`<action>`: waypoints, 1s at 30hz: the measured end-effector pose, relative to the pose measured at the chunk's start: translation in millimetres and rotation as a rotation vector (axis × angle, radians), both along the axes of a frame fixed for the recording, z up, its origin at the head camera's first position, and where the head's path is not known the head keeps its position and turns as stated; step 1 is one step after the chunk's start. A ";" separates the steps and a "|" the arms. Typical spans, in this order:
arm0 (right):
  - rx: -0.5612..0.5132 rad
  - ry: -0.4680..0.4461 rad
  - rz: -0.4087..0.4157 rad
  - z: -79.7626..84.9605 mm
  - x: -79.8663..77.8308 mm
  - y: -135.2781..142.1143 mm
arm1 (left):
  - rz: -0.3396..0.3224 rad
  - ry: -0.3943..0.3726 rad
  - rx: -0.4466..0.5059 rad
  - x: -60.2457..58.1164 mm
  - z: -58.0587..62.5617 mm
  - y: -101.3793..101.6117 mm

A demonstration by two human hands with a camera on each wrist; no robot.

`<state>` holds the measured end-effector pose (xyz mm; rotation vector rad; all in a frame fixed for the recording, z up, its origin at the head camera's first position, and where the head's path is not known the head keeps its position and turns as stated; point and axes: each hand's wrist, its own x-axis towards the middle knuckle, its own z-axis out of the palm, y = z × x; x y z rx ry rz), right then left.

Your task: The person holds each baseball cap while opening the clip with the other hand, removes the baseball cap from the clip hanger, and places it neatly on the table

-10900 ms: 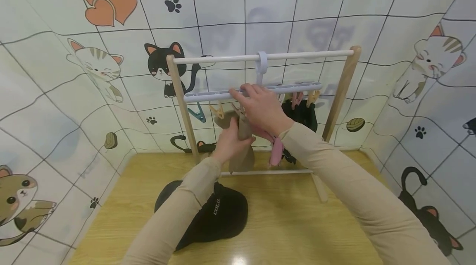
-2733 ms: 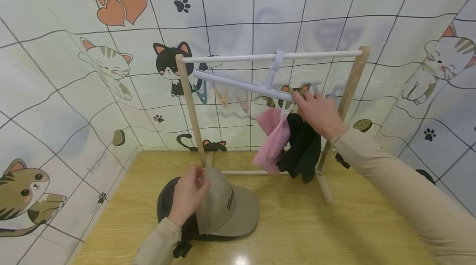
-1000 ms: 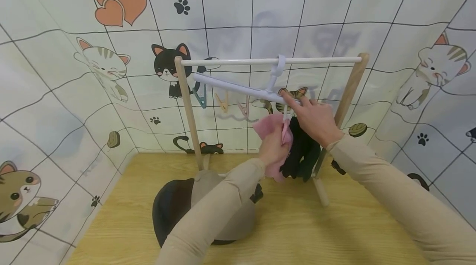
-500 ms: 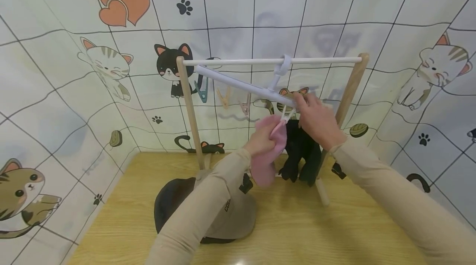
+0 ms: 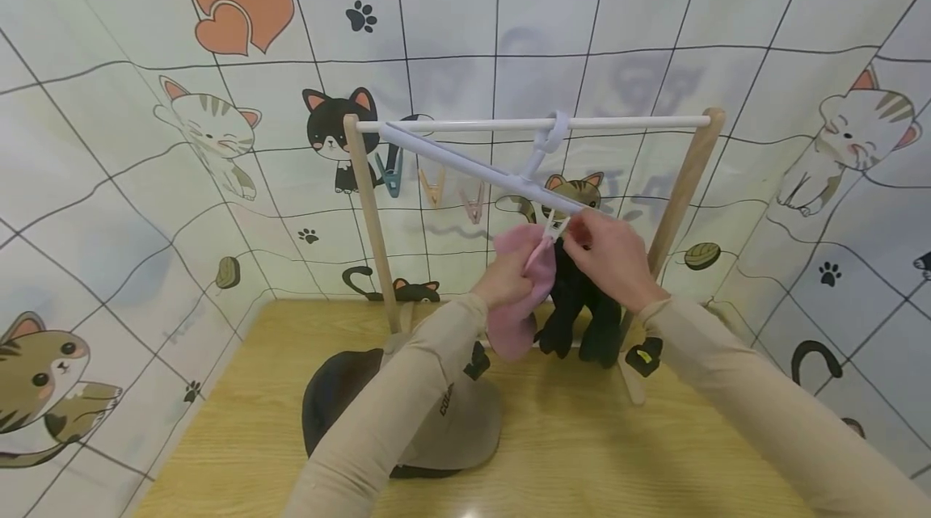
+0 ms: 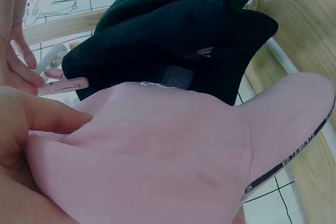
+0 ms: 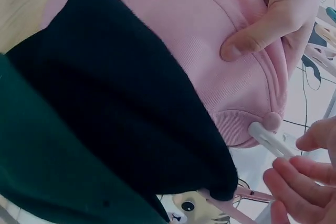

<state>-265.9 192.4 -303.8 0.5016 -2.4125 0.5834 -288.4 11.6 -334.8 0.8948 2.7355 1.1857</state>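
Observation:
My left hand (image 5: 502,280) grips the pink cap (image 6: 157,140), thumb on its crown in the right wrist view. A white clothespin (image 7: 270,140) sits at the cap's edge, by its top button. My right hand (image 5: 611,251) pinches the clothespin's free end between thumb and fingers, just below the lowered right end of the white hanger (image 5: 473,165). Beside the pink cap hang a black cap (image 7: 121,93) and a dark green cap (image 7: 47,150), partly behind my right hand. A pink clothespin (image 6: 71,85) shows at the black cap's edge in the left wrist view.
The hanger hooks over the rack's white rod (image 5: 451,125), between wooden posts (image 5: 371,219). Teal (image 5: 390,173), yellow (image 5: 432,188) and pink clothespins dangle at its left. A beige cap (image 5: 465,425) lies on a dark cap (image 5: 330,397) on the wooden table (image 5: 582,453).
The beige cap left the hanger for the table earlier. My left hand then took hold of the pink cap. My right hand has just moved off the hanger bar to the white clothespin.

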 end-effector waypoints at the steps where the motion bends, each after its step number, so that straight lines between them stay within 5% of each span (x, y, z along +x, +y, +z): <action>1: -0.015 -0.014 0.006 -0.3 -0.5 -0.6 | 0.000 -0.002 0.000 0.5 0.5 -0.1; 6: -0.169 -0.183 0.063 -3.1 -5.6 -1.7 | -0.020 0.006 0.004 0.8 1.5 -1.6; 12: -0.540 -0.504 0.277 -7.8 -15.4 1.1 | -0.055 0.020 -0.006 -2.4 2.0 -5.3; 18: -0.860 -0.651 0.425 -11.4 -16.4 0.4 | -0.072 0.020 -0.018 -3.1 2.2 -6.8; 23: -0.931 -0.613 0.322 -13.0 -15.2 -8.0 | -0.074 0.016 -0.031 0.0 3.4 -5.1; 30: -0.873 -0.428 0.004 -4.8 -17.6 -20.4 | -0.056 0.049 -0.101 1.8 1.3 1.5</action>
